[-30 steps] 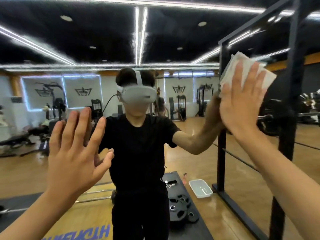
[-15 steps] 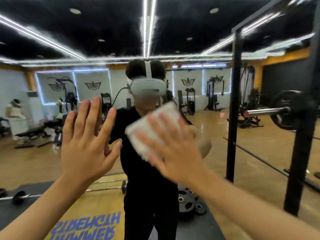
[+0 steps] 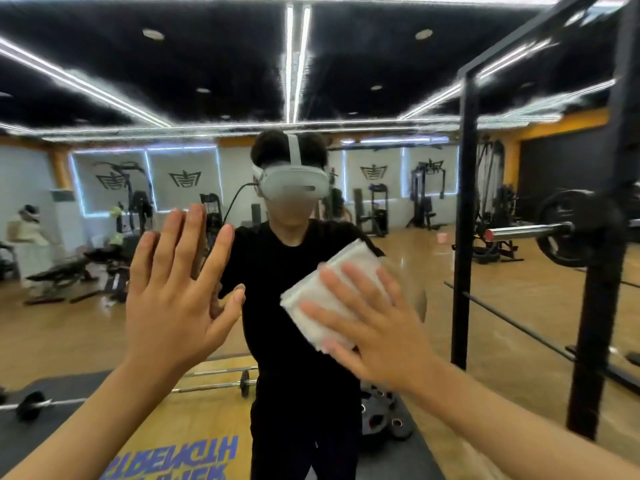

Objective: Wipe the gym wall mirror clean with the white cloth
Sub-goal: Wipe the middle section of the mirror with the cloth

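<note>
Pressing the white cloth [image 3: 330, 289] flat against the mirror [image 3: 408, 98] with your right hand [image 3: 377, 327].
Your right fingers lie straight and spread over the folded cloth, over the chest of your reflection. Your left hand [image 3: 173, 299] is raised just beside it, palm toward the glass, fingers straight, holding nothing. A black rack [image 3: 465, 202] stands at the right.

The mirror [image 3: 433, 188] is smooth, glossy glass. The white cloth [image 3: 332, 299] looks like soft, matt fabric. The squat rack [image 3: 602, 306] is matt black metal, and its barbell sleeve [image 3: 526, 232] is bright polished metal. The reflected floor [image 3: 69, 334] is glossy varnished wood.
</note>
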`<action>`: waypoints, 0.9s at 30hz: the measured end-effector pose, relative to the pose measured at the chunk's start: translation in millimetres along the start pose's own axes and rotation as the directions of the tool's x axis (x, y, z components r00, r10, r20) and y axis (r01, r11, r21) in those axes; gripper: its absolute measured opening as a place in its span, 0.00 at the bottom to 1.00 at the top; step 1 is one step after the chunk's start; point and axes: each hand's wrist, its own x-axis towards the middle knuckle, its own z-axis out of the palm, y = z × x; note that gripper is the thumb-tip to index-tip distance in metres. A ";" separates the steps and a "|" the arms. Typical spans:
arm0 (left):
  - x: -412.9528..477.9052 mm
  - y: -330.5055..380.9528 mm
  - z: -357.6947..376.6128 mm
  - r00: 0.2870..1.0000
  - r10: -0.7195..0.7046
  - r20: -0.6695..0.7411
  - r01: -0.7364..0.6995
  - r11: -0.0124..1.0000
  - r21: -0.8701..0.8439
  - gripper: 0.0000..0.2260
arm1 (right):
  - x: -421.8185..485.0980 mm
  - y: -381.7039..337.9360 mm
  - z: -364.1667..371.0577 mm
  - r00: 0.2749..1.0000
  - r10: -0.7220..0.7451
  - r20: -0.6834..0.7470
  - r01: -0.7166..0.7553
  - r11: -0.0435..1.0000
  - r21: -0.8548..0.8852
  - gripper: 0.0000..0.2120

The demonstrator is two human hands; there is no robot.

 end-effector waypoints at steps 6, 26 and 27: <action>0.4 0.3 1.5 1.000 -0.009 0.007 0.009 1.000 -0.009 0.33 | 108.1 83.4 -47.4 0.869 0.459 -0.185 -0.463 0.886 0.024 0.29; -0.6 0.3 1.8 1.000 0.004 0.025 -0.004 1.000 -0.005 0.33 | 52.1 83.3 -32.0 0.807 0.563 -0.179 -0.561 0.825 0.063 0.29; -0.8 0.6 1.9 1.000 0.004 0.026 -0.004 1.000 -0.003 0.33 | 25.6 59.4 -20.6 0.820 0.554 -0.146 -0.551 0.832 0.066 0.29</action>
